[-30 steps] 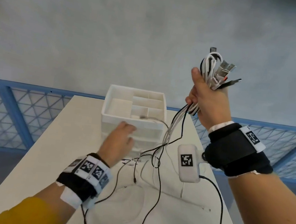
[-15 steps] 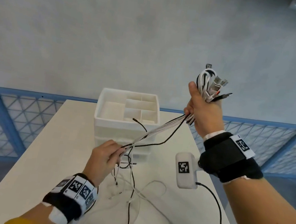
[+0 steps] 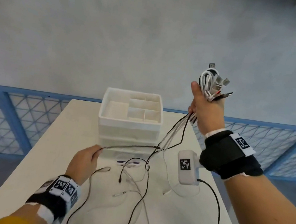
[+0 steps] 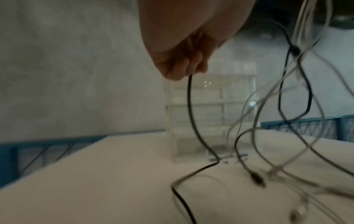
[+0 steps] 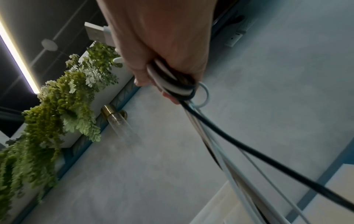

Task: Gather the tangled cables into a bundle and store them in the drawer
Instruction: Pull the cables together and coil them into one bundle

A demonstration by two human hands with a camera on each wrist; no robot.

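My right hand [image 3: 207, 108] is raised to the right of the white drawer unit [image 3: 129, 128] and grips a bundle of black and white cables [image 3: 211, 84], plug ends sticking up above the fist; the right wrist view shows the fingers [image 5: 162, 63] curled round the looped cables [image 5: 178, 87]. Loose strands [image 3: 170, 133] hang from that fist down to the table. My left hand [image 3: 85, 160], low in front of the unit, pinches a black cable [image 4: 191, 109] and holds it stretched leftwards. More cable ends [image 3: 130, 183] lie tangled on the table.
The drawer unit stands at the far middle of the white table [image 3: 42, 163]; its top tray has open compartments. A blue lattice railing [image 3: 16, 119] runs behind the table, with a grey floor beyond. A white tagged camera box [image 3: 188, 167] hangs under my right wrist.
My left hand took hold of a black cable in front of the drawer unit and pulled it left and towards me. My right hand kept its bundle raised.
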